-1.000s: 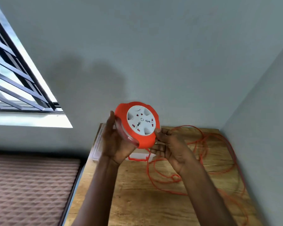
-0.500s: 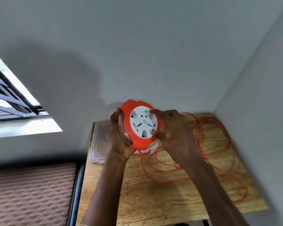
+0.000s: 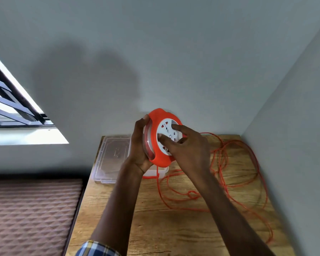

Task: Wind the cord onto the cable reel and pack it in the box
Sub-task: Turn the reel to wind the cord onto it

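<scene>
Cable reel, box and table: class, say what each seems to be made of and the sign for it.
Cable reel: looks like moulded plastic, smooth orange shell around a white socket face.
Box: probably thin clear plastic; the table shows through it.
Table: wood or a wood-look surface, with grain lines and a matt finish.

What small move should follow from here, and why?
Probably turn the white socket face with the right hand, whose fingers already rest in its recesses, while the left hand grips the round orange plastic cable reel. Most of the thin orange cord lies loose on the wooden table.
</scene>
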Action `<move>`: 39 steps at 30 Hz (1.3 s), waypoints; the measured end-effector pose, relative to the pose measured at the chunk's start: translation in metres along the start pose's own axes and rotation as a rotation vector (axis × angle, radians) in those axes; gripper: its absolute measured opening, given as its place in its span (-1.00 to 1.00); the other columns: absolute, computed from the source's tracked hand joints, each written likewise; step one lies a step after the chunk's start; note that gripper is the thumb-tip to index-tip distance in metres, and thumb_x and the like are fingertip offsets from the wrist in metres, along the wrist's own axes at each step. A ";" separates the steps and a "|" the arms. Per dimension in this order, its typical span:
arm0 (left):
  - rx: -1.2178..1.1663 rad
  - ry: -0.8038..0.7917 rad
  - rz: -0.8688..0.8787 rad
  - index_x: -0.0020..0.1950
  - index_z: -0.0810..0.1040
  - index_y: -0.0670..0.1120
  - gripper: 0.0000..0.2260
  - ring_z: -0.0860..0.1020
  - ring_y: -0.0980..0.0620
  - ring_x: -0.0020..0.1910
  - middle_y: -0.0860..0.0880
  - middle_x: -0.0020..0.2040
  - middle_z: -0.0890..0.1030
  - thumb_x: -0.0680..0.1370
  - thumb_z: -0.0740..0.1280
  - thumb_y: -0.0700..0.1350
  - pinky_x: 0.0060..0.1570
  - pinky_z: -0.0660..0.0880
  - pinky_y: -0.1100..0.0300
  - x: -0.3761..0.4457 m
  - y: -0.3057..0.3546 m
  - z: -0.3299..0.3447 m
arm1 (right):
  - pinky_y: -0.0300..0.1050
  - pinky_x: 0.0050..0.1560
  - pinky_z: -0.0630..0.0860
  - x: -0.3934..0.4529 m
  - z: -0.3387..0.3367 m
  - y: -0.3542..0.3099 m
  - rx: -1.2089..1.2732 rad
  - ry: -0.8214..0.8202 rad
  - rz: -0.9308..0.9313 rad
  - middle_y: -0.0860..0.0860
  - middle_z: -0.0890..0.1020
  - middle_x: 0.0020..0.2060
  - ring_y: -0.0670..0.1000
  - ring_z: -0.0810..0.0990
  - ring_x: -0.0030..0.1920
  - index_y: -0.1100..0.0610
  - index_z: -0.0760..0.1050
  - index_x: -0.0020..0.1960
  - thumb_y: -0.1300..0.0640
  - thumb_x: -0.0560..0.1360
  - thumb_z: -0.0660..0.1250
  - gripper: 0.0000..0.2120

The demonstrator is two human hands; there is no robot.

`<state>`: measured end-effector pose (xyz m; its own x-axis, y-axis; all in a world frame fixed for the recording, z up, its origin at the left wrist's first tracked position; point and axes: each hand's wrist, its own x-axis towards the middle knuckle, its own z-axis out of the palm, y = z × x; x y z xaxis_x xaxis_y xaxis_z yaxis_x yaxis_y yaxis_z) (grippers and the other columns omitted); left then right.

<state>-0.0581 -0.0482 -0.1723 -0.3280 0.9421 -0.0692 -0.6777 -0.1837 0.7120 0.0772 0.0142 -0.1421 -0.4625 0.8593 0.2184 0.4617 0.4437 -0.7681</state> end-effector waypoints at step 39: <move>-0.040 0.080 -0.201 0.35 0.65 -0.15 -0.42 0.66 -0.24 0.22 -0.24 0.25 0.68 0.64 0.25 0.30 0.26 0.60 -0.14 0.016 -0.013 0.005 | -0.27 -0.22 0.56 0.023 -0.016 0.046 -0.076 -0.106 -0.191 -0.20 0.72 -0.19 -0.23 0.66 -0.18 -0.29 0.56 0.30 -0.45 0.37 0.36 -0.45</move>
<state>-0.0509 -0.0290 -0.1793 -0.2335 0.9360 -0.2633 -0.7600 -0.0068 0.6499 0.1002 0.0583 -0.1632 -0.6221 0.7283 0.2874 0.4122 0.6168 -0.6706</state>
